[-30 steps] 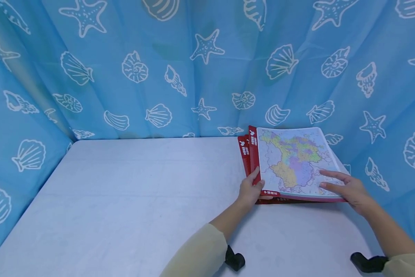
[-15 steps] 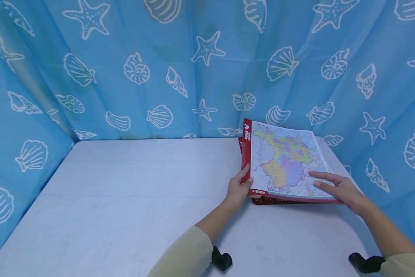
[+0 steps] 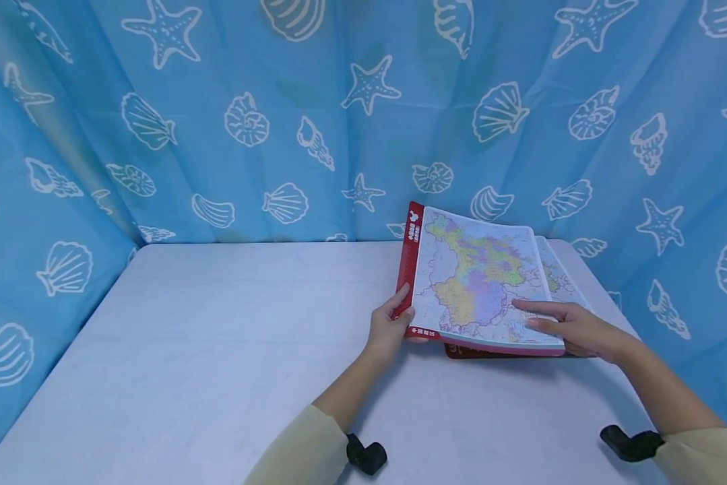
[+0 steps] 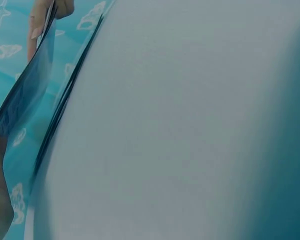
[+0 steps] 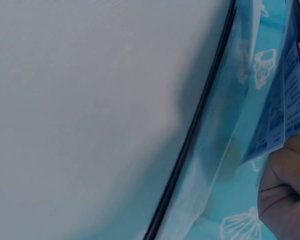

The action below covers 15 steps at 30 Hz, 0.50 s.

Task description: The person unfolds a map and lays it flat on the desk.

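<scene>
A map sheet (image 3: 478,269) with a red left border and a multicoloured printed area hangs slightly bowed over the table. My left hand (image 3: 389,327) pinches its lower left corner, thumb on top. At the lower right my right hand (image 3: 587,331) holds the near edge, its index finger and thumb lying over the print and its other fingers below. Beneath, another map (image 3: 558,276) shows at the right, lying on the table. In the right wrist view, the curled right hand (image 5: 287,185) grips the raised map (image 5: 285,107), whose underside carries printed text.
The white table (image 3: 236,350) extends to the left and front. A blue curtain (image 3: 314,121) with white shells and starfish hangs along the back and sides. Edges of the lower maps (image 5: 192,135) appear as dark stacked lines in the right wrist view.
Both hands have carried the top map to the left, and its left side has risen. More of the map below now shows at the right.
</scene>
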Motion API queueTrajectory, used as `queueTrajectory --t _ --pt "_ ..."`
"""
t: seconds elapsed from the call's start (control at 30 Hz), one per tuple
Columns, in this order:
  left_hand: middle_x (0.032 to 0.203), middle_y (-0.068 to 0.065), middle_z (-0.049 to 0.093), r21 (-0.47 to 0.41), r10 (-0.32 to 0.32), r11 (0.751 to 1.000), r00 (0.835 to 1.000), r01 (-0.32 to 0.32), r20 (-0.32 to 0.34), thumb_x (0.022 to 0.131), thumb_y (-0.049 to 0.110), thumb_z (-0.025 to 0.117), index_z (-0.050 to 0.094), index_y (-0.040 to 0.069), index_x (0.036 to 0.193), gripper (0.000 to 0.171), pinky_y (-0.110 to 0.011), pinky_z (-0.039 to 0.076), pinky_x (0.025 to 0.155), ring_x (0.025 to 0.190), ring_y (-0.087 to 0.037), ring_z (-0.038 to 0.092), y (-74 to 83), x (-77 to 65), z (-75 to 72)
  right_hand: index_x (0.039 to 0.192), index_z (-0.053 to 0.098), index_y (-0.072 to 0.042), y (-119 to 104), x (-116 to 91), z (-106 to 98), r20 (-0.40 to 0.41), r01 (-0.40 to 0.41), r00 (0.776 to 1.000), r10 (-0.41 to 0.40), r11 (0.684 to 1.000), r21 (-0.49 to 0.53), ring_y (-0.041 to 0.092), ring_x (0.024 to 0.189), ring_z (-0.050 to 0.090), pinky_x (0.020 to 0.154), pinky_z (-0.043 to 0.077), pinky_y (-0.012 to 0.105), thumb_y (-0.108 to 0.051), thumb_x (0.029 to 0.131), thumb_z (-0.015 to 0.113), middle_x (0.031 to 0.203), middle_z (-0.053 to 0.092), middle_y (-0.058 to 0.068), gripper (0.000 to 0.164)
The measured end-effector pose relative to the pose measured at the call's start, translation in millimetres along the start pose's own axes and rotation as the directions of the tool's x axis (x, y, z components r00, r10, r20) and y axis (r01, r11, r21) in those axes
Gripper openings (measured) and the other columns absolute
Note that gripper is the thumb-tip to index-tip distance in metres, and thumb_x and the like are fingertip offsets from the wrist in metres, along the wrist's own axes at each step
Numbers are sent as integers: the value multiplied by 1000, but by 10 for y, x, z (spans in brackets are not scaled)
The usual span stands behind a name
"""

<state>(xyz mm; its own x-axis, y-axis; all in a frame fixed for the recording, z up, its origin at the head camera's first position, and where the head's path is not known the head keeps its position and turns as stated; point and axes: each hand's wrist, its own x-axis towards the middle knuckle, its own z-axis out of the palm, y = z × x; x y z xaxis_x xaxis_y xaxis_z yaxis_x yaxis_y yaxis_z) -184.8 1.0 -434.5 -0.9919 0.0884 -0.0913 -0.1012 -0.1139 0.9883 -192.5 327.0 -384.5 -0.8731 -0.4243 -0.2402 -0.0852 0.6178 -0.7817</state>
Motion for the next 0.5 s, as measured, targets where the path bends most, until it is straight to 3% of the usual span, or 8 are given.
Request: queueTrajectory --t 0.07,0.1,0.17,0.27,0.33,0.37,0.5 --pt "144 0 44 35 12 999 1000 -12 -18 95 13 57 43 28 142 52 -31 54 84 132 -22 42 7 -21 -37 144 39 -9 -48 18 25 7 29 1000 -29 999 -38 45 131 33 93 48 44 -29 98 50 148 30 27 51" --pt "144 0 44 41 14 999 1000 -13 -21 95 13 57 44 28 142 52 -31 54 84 132 -22 41 15 -33 -54 144 39 -9 -67 27 39 9 41 999 -41 998 -53 48 132 29 94 47 48 -29 98 51 148 30 27 51" --pt "142 -1 45 28 16 999 1000 -15 -17 95 13 57 43 29 142 52 -32 55 83 129 -23 45 35 -60 -89 143 40 -9 -107 39 72 4 52 999 -52 996 -66 50 133 26 96 42 57 -29 97 52 148 29 27 52" --pt "139 -3 46 -8 23 1000 1000 -23 -10 94 13 57 42 29 143 54 -33 56 78 122 -23 50 71 -102 -152 144 39 -12 -156 58 129 -33 50 998 -53 996 -70 49 134 25 95 41 59 -33 97 53 150 28 25 54" --pt "138 -5 45 -48 23 999 1000 -24 -8 94 12 57 41 28 144 54 -34 57 75 119 -24 52 94 -124 -199 145 38 -15 -190 79 169 -75 36 996 -41 997 -65 48 135 25 95 41 59 -37 96 52 152 27 22 55" --pt "138 -5 45 -59 22 998 1000 -23 -13 94 12 57 41 28 144 55 -34 57 74 119 -24 52 103 -133 -225 145 38 -17 -206 96 188 -96 20 995 -25 998 -56 48 128 35 91 46 54 -40 96 52 153 27 19 56" --pt "139 -8 42 -102 2 995 999 -6 -33 94 11 58 39 27 145 57 -33 57 72 120 -25 52 150 -182 -329 144 40 -18 -278 182 257 -147 7 989 -11 1000 -29 46 126 38 82 51 45 -44 95 52 152 29 17 57"
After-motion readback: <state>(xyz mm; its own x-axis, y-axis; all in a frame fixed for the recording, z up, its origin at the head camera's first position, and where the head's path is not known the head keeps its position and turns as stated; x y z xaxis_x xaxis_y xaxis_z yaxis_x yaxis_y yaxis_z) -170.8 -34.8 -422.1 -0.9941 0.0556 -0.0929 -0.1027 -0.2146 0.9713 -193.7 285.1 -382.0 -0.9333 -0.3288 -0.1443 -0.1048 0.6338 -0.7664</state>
